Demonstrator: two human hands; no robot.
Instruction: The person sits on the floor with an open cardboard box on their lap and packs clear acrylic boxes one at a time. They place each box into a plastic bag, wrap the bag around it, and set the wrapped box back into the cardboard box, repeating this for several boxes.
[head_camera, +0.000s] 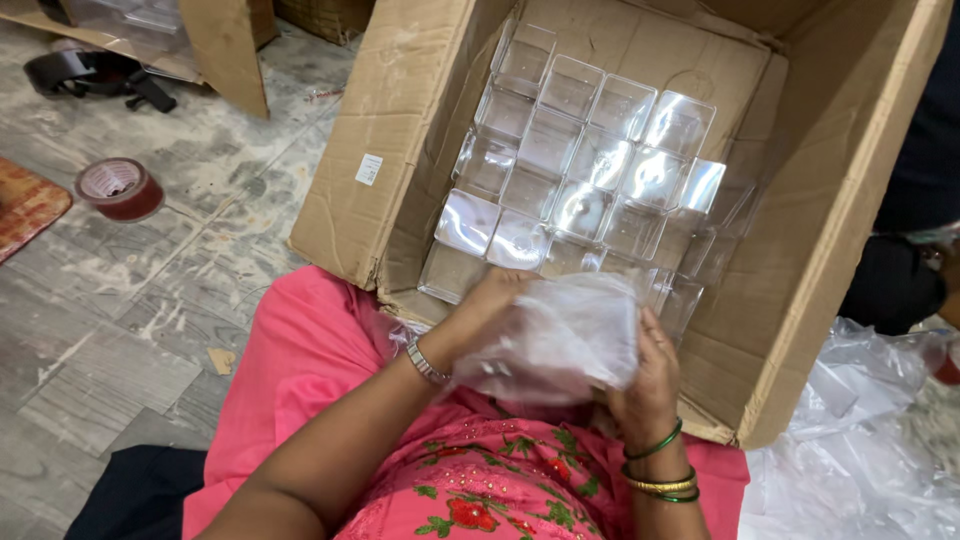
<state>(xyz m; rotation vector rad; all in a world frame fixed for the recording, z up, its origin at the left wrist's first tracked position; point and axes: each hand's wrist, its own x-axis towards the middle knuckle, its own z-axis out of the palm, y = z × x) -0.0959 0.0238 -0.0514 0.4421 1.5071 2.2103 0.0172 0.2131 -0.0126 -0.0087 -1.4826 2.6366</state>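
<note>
Gripping a crumpled clear plastic bag (560, 335) over the near edge of the cardboard box (400, 150), the left hand (490, 305) and right hand (645, 375) have their fingers clenched on it. Slippery film could tear or slide loose, dropping onto the clear plastic containers (590, 170) packed inside.

A crumpled clear plastic bag (560, 335) is held at the near edge of the cardboard box (400, 150), just before rows of clear plastic containers (590, 170).
</note>
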